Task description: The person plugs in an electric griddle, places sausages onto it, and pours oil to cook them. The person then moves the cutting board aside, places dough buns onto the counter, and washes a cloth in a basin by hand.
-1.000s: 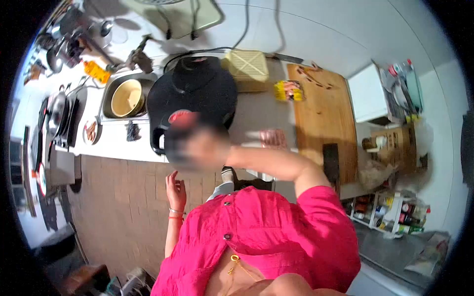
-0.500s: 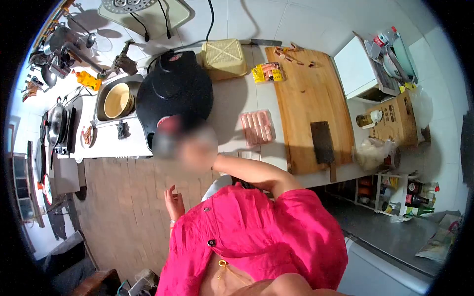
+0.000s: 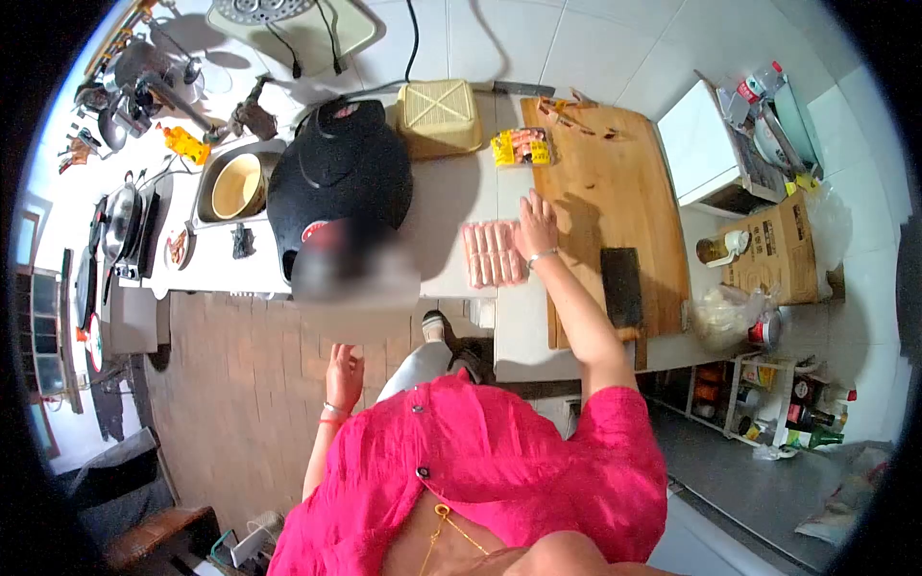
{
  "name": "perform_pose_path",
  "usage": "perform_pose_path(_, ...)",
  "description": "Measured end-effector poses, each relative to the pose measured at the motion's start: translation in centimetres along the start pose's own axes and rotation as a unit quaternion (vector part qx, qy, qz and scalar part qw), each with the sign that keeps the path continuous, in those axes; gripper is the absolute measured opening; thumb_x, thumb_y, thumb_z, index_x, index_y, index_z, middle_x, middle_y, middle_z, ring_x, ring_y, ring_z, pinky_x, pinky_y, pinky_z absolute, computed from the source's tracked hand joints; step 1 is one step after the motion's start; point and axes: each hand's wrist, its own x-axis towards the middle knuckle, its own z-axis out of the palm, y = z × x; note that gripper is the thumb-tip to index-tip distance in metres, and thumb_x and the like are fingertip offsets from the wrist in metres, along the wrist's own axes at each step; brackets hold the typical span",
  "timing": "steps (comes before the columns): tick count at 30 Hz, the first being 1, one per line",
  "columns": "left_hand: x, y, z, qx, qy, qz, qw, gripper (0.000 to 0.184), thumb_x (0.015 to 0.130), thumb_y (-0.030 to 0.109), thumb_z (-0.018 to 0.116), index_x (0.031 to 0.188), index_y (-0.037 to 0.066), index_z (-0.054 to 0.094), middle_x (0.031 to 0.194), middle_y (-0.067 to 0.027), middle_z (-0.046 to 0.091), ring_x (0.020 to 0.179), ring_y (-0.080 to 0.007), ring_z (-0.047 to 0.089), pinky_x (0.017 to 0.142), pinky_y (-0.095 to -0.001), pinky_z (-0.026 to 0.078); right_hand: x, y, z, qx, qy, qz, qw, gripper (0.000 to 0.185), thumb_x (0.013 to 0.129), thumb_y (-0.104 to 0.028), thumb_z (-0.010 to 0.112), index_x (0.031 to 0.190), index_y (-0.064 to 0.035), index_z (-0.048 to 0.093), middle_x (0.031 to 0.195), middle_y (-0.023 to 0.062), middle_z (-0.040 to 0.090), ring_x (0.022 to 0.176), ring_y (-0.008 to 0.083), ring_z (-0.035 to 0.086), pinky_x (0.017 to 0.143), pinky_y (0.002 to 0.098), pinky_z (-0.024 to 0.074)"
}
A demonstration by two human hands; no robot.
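My right hand [image 3: 537, 230] reaches across the counter, fingers stretched forward and holding nothing that I can see. It is at the right edge of a clear pack of pink sausages [image 3: 495, 254]; whether it touches the pack I cannot tell. Beyond the fingertips lies a smaller yellow packet [image 3: 521, 147], and just to the right is a wooden cutting board [image 3: 586, 192] with a dark cleaver [image 3: 621, 288] on it. My left hand [image 3: 344, 376] hangs over the floor in front of the counter, its fingers loosely apart with nothing in them.
A large black round appliance [image 3: 336, 173] stands on the counter, partly blurred at its front. Behind it sits a yellow basket [image 3: 439, 117]. To the left are a sink [image 3: 205, 204] holding a bowl [image 3: 237, 187] and a plate of food [image 3: 178, 249]. A cardboard box [image 3: 773, 250] stands at right.
My right hand has moved right, from near the black appliance to beside the sausage pack. The left hand stays low over the floor, with little change.
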Motion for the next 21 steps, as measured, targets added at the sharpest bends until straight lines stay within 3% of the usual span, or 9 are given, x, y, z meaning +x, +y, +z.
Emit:
perform_pose_path(5, -0.8, 1.1, -0.6, 0.145, 0.016, 0.008, 0.989, 0.031, 0.079, -0.001, 0.054, 0.11, 0.001, 0.054, 0.098, -0.0146, 0.053, 0.07, -0.0252, 0.057, 0.06, -0.0323, 0.049, 11.4, 3.1, 2.7, -0.13, -0.015, -0.017, 0.991, 0.058, 0.086, -0.006, 0.04, 0.142, -0.0078, 0.024, 0.151, 0.0111, 0.016, 0.139, 0.0277, 0.015, 0.112, 0.0461, 0.0158)
perform_pose_path(8, -2.1, -5.1, 0.5, -0.024, 0.003, -0.112, 0.993, 0.031, 0.079, 0.0, 0.054, 0.11, 0.001, 0.054, 0.095, -0.0142, 0.053, 0.07, -0.0238, 0.058, 0.06, -0.0327, 0.048, 15.8, 4.2, 3.9, -0.177, -0.067, -0.002, 0.982, 0.059, 0.09, -0.013, 0.039, 0.144, -0.0105, 0.018, 0.153, 0.0102, 0.011, 0.141, 0.026, 0.009, 0.111, 0.0505, 0.0119)
perform_pose_path(11, -2.5, -1.4, -0.6, 0.042, -0.012, -0.077, 0.996, 0.03, 0.079, 0.001, 0.055, 0.109, 0.001, 0.055, 0.095, -0.014, 0.054, 0.069, -0.023, 0.058, 0.06, -0.0327, 0.048, 17.1, 5.6, 7.0, -0.15, -0.124, 0.068, 0.978, 0.058, 0.091, -0.016, 0.038, 0.144, -0.0111, 0.017, 0.152, 0.0102, 0.015, 0.14, 0.0262, 0.013, 0.108, 0.0518, 0.0191)
perform_pose_path(12, -2.3, -1.8, -0.5, 0.042, -0.015, -0.082, 0.996, 0.03, 0.079, 0.001, 0.055, 0.109, 0.001, 0.055, 0.095, -0.014, 0.054, 0.069, -0.0229, 0.058, 0.061, -0.0327, 0.048, 16.5, 5.7, 7.0, -0.168, -0.096, 0.047, 0.98, 0.045, 0.092, -0.018, 0.038, 0.136, -0.0092, 0.035, 0.146, 0.0116, 0.029, 0.134, 0.0266, 0.028, 0.101, 0.0502, 0.0316)
perform_pose_path(15, -1.3, -1.1, -0.7, 0.041, -0.036, -0.08, 0.995, 0.028, 0.08, 0.001, 0.056, 0.108, 0.002, 0.056, 0.095, -0.0142, 0.055, 0.07, -0.0233, 0.059, 0.061, -0.0326, 0.048, 15.1, 6.5, 7.6, -0.113, -0.037, -0.013, 0.993, 0.032, 0.091, -0.021, 0.042, 0.118, -0.0087, 0.052, 0.132, 0.0116, 0.046, 0.122, 0.0264, 0.043, 0.093, 0.0445, 0.0391)
perform_pose_path(16, -0.2, -0.5, -0.5, 0.037, -0.044, -0.072, 0.996, 0.027, 0.08, 0.002, 0.056, 0.108, 0.002, 0.056, 0.094, -0.0143, 0.056, 0.07, -0.0236, 0.059, 0.061, -0.0325, 0.048, 14.2, 6.6, 7.6, -0.055, 0.04, -0.029, 0.997, 0.024, 0.089, -0.023, 0.048, 0.098, -0.005, 0.061, 0.11, 0.0122, 0.061, 0.103, 0.0306, 0.056, 0.084, 0.0418, 0.0441)
perform_pose_path(19, 2.8, 0.7, 0.8, 0.02, -0.072, -0.017, 0.997, 0.026, 0.081, 0.002, 0.056, 0.107, 0.003, 0.057, 0.092, -0.0147, 0.058, 0.071, -0.0241, 0.06, 0.061, -0.0325, 0.048, 10.3, 4.2, 3.0, 0.16, 0.01, 0.137, 0.977, 0.022, 0.085, -0.018, 0.054, 0.097, -0.0009, 0.062, 0.095, 0.0147, 0.066, 0.088, 0.0376, 0.061, 0.076, 0.0412, 0.047)
perform_pose_path(20, 3.9, 1.7, 1.1, 0.0, -0.095, -0.008, 0.995, 0.026, 0.081, 0.002, 0.056, 0.107, 0.003, 0.058, 0.092, -0.0151, 0.059, 0.072, -0.0244, 0.06, 0.062, -0.0324, 0.048, 9.0, 4.9, 4.5, 0.274, 0.114, 0.129, 0.946, 0.021, 0.085, -0.014, 0.057, 0.095, 0.003, 0.063, 0.084, 0.0119, 0.068, 0.074, 0.0332, 0.063, 0.068, 0.0383, 0.0482)
perform_pose_path(21, 5.2, 2.6, 1.5, -0.02, -0.119, 0.003, 0.993, 0.026, 0.081, 0.003, 0.056, 0.107, 0.003, 0.058, 0.093, -0.0154, 0.06, 0.073, -0.0246, 0.061, 0.062, -0.0324, 0.048, 7.4, 4.6, 4.3, 0.347, 0.111, 0.142, 0.92, 0.023, 0.084, -0.016, 0.057, 0.096, 0.0026, 0.062, 0.084, 0.0109, 0.068, 0.075, 0.0286, 0.063, 0.069, 0.0376, 0.0483)
